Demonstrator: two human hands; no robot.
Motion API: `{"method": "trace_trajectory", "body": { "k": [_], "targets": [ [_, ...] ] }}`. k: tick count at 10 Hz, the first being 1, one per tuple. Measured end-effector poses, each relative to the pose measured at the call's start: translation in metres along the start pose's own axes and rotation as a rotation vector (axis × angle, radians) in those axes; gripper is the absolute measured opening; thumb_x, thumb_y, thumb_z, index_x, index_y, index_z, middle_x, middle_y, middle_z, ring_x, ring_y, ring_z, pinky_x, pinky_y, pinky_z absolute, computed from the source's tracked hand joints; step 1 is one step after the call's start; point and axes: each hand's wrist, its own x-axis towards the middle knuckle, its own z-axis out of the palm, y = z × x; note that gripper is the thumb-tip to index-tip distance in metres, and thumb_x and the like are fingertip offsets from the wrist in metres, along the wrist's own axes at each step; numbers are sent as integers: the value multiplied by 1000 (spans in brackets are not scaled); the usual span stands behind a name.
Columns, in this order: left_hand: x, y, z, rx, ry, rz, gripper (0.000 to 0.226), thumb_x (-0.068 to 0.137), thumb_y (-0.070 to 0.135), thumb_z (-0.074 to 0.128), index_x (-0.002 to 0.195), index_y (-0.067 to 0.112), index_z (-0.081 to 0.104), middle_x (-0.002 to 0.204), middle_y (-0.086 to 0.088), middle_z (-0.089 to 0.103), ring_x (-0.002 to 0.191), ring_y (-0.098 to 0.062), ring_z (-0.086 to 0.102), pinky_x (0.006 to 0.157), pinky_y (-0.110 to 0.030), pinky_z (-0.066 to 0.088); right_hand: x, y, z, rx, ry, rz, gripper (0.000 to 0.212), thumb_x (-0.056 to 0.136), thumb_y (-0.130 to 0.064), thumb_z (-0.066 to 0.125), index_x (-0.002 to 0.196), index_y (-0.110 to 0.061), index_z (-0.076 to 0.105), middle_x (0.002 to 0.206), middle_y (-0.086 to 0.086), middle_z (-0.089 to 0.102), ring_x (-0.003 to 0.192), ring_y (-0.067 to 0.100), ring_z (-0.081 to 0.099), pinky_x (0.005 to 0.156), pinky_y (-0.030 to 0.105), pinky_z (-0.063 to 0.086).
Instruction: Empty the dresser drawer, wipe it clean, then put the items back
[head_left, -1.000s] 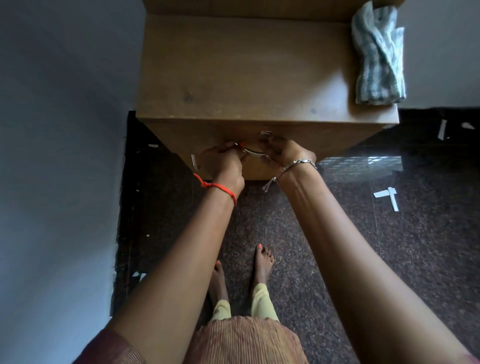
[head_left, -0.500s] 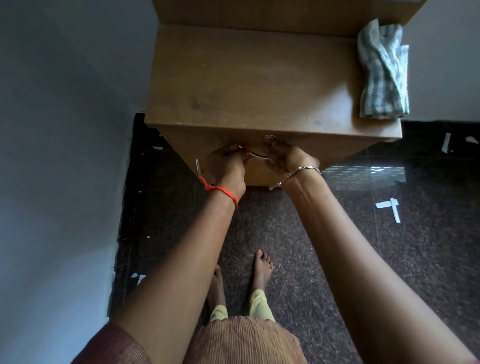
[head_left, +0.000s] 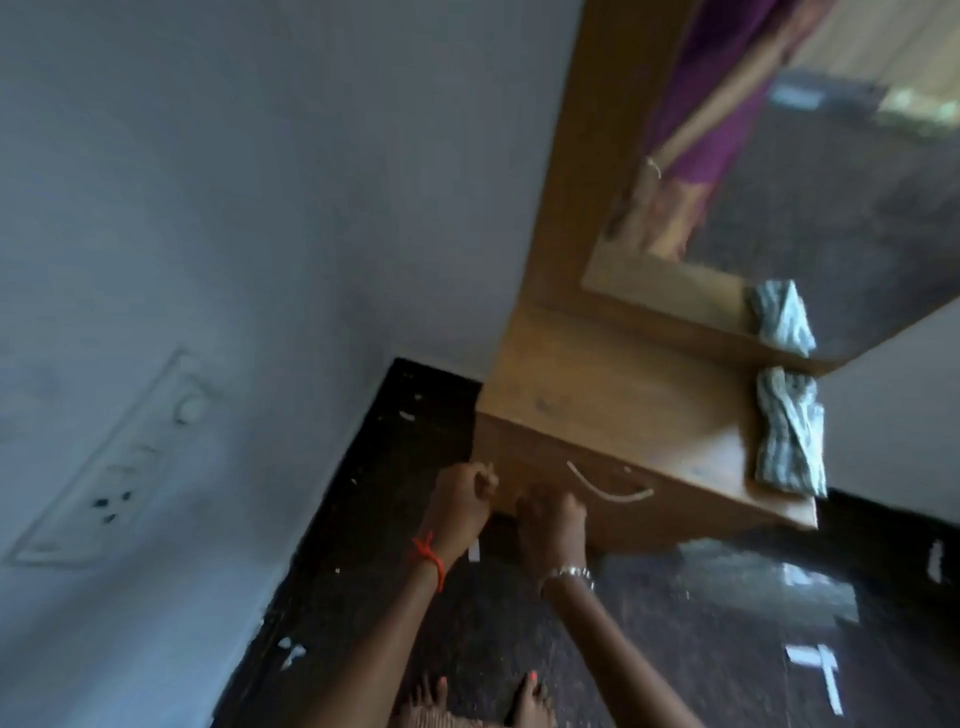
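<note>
A: Brown wood, one item: dresser (head_left: 613, 400), set against the pale wall (head_left: 260, 208) at the far right, standing on a dark speckled floor (head_left: 701, 623). Condition of the drawer?

B: Drawer front (head_left: 644, 512), closed as far as the blur allows, flush under the top. One curved metal handle (head_left: 605, 486) at its middle, with no hand on it.

A: Hands, two. Positions?

B: Left hand (head_left: 462, 501), orange thread at the wrist, at the left corner of the drawer front; fingers curled together into a fist. What they pinch, if anything, cannot be told. Right hand (head_left: 553, 522), silver bracelet at the wrist, just right of the left one, against the lower left part of the drawer front, left of the handle; fingers curled in, knuckles up. Whether they grip an edge cannot be told.

A: Items on the top?

B: One striped cloth (head_left: 789, 431), crumpled, at the right end of the dresser top. Behind it, one wood-framed mirror (head_left: 831, 182), tilted in view, repeating the cloth and part of the person.

A: Other entries?

B: One switch plate (head_left: 114, 462) on the left wall. White scraps (head_left: 818, 665) on the near floor at right. Bare feet (head_left: 530, 699) at the near edge.
</note>
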Motion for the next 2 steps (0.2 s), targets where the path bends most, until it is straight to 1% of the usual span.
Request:
{"method": "trace_trajectory", "body": {
  "k": [1,2],
  "targets": [
    [-10,-7,-51,44,108,49,16,81,-1,52,89,3,65,95,-17,68,92,-25,63,73,-21,41,-17,-44,16,-143,-103,-257,41,90,-26,35,120,-10,58,130,11,56,123,26,49,90,27,40],
    [-18,6,-106,103,237,102,36,89,12,43,123,6,52,128,-11,55,123,-23,48,102,-23,32,-21,-93,22,-311,109,-568,48,89,-29,30,126,-11,55,136,7,52,127,17,48,99,26,44]
  ]
}}
